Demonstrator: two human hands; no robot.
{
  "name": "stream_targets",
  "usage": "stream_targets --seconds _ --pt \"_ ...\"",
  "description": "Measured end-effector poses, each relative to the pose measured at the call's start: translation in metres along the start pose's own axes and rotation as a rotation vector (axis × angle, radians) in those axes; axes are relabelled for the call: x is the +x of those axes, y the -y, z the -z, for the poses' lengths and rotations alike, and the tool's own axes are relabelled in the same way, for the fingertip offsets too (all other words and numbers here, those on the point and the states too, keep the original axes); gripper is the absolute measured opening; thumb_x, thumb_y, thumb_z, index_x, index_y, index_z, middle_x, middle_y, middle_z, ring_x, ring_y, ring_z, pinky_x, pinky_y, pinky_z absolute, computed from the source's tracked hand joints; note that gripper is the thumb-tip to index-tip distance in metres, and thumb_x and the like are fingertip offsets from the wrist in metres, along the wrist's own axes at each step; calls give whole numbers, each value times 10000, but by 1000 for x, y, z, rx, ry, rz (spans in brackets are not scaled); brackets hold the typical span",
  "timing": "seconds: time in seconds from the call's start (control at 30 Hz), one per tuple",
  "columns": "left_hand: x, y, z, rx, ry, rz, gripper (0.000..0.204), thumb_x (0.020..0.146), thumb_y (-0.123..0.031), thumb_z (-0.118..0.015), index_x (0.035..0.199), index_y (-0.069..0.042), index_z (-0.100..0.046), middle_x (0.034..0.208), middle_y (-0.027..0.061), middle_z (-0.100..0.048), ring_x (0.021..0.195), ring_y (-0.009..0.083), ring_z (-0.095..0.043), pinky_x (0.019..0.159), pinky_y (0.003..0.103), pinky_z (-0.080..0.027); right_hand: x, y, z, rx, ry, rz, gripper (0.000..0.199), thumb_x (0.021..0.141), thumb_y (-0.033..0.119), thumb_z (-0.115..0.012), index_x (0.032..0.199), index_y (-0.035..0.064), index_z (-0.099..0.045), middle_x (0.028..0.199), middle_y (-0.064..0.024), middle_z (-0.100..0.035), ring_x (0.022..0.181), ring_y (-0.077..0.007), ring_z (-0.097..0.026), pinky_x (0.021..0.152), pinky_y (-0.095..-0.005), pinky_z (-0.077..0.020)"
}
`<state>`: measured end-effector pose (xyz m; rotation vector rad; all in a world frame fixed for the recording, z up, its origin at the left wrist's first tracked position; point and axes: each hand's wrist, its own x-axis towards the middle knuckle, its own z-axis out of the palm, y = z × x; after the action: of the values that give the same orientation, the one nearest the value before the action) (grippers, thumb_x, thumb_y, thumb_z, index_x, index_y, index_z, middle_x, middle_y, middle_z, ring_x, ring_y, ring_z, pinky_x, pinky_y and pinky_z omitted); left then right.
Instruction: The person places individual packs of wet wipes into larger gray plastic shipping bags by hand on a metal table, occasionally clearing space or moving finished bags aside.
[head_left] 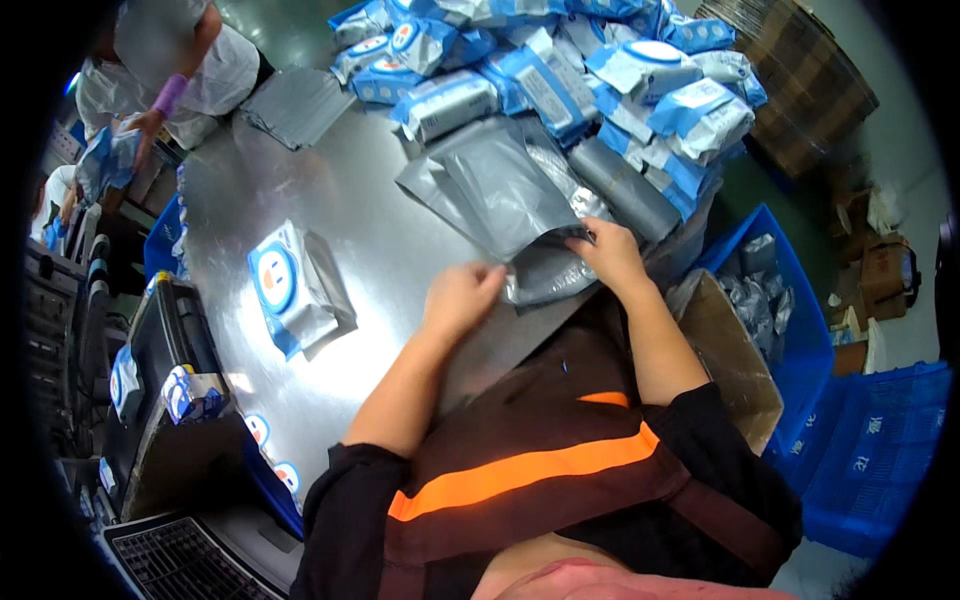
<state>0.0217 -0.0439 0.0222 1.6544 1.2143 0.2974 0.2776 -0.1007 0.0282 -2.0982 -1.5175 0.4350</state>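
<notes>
At the centre of the frame, the grey plastic bag [490,190] lies on the metal table [370,230] with its mouth turned toward the person and partly spread, so the opening seems well under way. The right hand [612,252] pinches the edge of that mouth between thumb and fingers, while the left hand [465,297] is at the near left corner, blurred; whether it grips the film or only brushes it, I can't make out. No pack shows inside the bag, so filling appears not yet done. One white-and-blue pack [290,285] sits by itself at centre left, outside any bag, and a heap of similar packs [540,85] covers the top of the frame, also unbagged as far as can be seen. A stack of flat grey bags [297,107] lies at upper left. The bag's inside is mostly dark and folded over, the heap is cut off by the top edge, and the co-worker [225,75] at upper left is partly lost in the dark rim, the item in hand hard to identify.
</notes>
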Motion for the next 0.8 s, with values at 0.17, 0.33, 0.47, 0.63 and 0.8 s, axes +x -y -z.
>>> stream_targets --seconds 0.17,0.33,0.47,0.63,0.8 --pt "-4 12 0 -357 68 -18 364 980 -310 -543 793 -21 -661 697 84 -679 588 145 -629 567 282 -492 -39 -6 32 100 -154 -19 285 787 256 -784 995 69 -727 873 -123 -704 838 -301 -669 753 -374 -526" --pt "-9 22 -6 -559 7 -140 342 1000 -242 -565 727 -43 -618 687 44 -654 596 103 -606 543 251 -457 -47 75 17 86 -317 600 189 746 248 -811 859 119 -733 830 -49 -659 828 -264 -627 723 -374 -511" --pt "-7 23 -11 -546 -62 -251 343 1002 -240 -568 727 -42 -618 659 30 -634 576 97 -590 541 253 -455 -41 84 -32 -17 -165 698 193 736 256 -802 856 123 -730 767 -40 -611 804 -264 -594 729 -365 -509" --pt "-6 25 -8 -506 -53 -71 311 968 -227 -581 753 -12 -649 661 39 -639 582 98 -582 563 254 -465 -64 35 -7 386 14 460 114 828 160 -748 855 67 -687 763 -44 -623 723 -181 -595 674 -322 -497" --pt "-11 23 -10 -568 -35 -90 321 972 -246 -585 749 -20 -636 618 30 -607 547 108 -568 547 258 -456 -148 -138 56 1121 147 -485 99 890 120 -673 850 37 -637 787 -30 -608 671 -125 -559 625 -253 -456"
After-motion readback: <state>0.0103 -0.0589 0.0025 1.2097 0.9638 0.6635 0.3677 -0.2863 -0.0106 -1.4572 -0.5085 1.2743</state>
